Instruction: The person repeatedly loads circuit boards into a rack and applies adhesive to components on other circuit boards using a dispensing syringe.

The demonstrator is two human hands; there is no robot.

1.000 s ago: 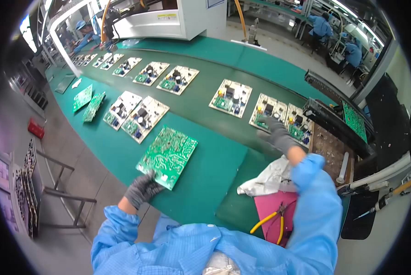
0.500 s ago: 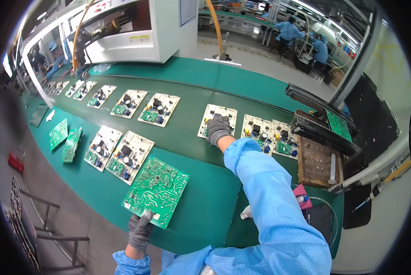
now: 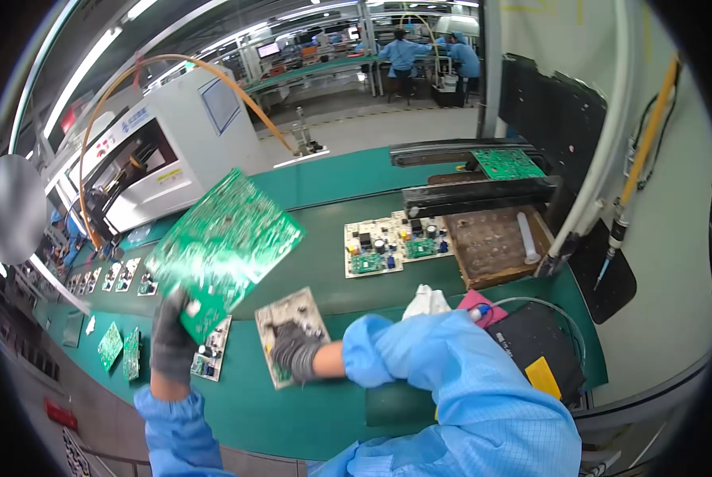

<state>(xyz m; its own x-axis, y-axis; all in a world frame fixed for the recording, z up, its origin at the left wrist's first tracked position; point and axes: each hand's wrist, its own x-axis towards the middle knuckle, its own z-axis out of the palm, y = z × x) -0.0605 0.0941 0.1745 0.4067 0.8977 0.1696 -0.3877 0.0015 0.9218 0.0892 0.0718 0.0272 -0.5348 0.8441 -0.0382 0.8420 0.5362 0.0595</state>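
Observation:
My left hand [image 3: 171, 338], in a grey glove, grips the lower corner of a large green circuit board [image 3: 229, 242], held up and tilted with its solder side toward me. Over the near part of the bench, my gloved right hand [image 3: 295, 350] is closed on the component side of a pale circuit board [image 3: 302, 306]. That board is slightly blurred, and my fingers hide part of it. Another populated board [image 3: 210, 358] lies partly behind the raised one. Farther right, two circuit boards [image 3: 369, 253] sit side by side, components up.
A wooden tray [image 3: 471, 274] with a white tube stands at the right, beside black rails [image 3: 483, 195] and another green board [image 3: 507, 164]. Nearer are a pink pad [image 3: 483, 308], a crumpled white cloth [image 3: 426, 302] and a black case [image 3: 535, 342]. Two green boards [image 3: 110, 347] lean at left.
My left hand has lifted the green board off the bench. My right hand has brought a board from the far row toward me. The view has turned right.

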